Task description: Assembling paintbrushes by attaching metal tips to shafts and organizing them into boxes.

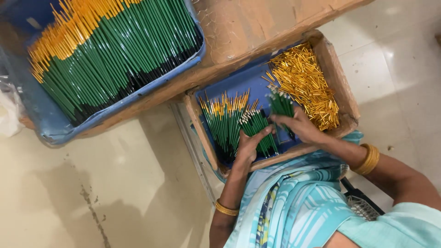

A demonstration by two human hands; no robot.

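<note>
My left hand (250,146) grips a bundle of green sticks (257,130) with pale tips, held over the small wooden tray (343,103) on my lap. My right hand (297,126) holds a second, smaller bundle of green sticks (281,104) just right of the first. In the left part of the tray lies a row of green sticks with gold caps (224,120). A heap of loose gold caps (305,83) fills the tray's right part.
A large blue tray (50,126) full of green sticks with gold caps (110,50) rests at upper left on a brown board (248,27). A white bag (8,110) lies at the left edge. Pale tiled floor (119,183) surrounds everything.
</note>
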